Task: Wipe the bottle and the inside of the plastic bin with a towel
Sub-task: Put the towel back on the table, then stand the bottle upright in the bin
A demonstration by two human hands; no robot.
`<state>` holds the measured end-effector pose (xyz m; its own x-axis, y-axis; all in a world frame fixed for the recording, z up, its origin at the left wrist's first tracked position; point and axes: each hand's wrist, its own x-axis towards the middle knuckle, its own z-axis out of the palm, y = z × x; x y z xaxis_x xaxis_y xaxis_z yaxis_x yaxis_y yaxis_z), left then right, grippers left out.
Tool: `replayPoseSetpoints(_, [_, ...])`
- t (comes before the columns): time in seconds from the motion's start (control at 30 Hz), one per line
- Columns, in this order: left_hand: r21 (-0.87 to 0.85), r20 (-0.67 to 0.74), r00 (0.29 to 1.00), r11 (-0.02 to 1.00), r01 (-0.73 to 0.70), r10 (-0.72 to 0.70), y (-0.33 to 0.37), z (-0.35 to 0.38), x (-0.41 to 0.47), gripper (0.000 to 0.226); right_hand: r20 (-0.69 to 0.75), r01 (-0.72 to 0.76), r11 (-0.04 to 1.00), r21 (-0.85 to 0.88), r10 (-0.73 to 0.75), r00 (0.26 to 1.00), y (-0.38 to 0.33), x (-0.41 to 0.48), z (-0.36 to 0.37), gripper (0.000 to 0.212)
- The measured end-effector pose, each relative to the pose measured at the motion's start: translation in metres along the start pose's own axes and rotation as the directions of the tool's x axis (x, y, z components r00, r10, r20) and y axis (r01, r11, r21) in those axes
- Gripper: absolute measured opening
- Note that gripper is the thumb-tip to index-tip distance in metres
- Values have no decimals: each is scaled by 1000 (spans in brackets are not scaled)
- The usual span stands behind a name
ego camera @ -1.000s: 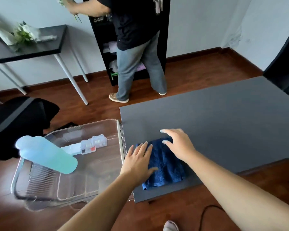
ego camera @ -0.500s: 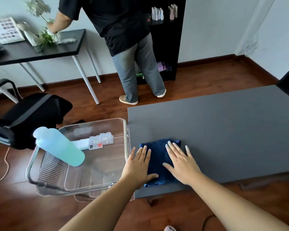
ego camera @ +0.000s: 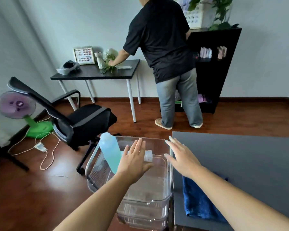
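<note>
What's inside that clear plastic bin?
In the bin, a pale blue bottle leans at the left side and a small clear case lies on the floor. The left hand, held over the middle, covers part of the case and anything beneath it.

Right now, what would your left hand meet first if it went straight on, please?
Probably the far wall of the plastic bin; the left hand points past the blue bottle, though depth is unclear.

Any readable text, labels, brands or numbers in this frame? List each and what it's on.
None legible.
Framed chart on the side table: rows of colour swatches, any print too small to read.
Framed sheet on the black shelf: marks blurred.
Bottle: no label visible.
</note>
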<state>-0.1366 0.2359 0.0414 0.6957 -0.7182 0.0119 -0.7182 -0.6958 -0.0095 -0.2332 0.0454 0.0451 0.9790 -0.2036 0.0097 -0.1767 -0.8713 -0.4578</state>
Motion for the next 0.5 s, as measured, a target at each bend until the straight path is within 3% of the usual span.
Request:
replayPoseSetpoints(0.3, [-209,-56,965,948,241,-258,-144,-5,-25,101,145,44,993,108,-60,988,-111,90,53,61])
replayPoseSetpoints(0.5, [-364,61,985,916,172,-161,-200,10,1,95,169,-42,977,207,7,986,-146,136,83,81])
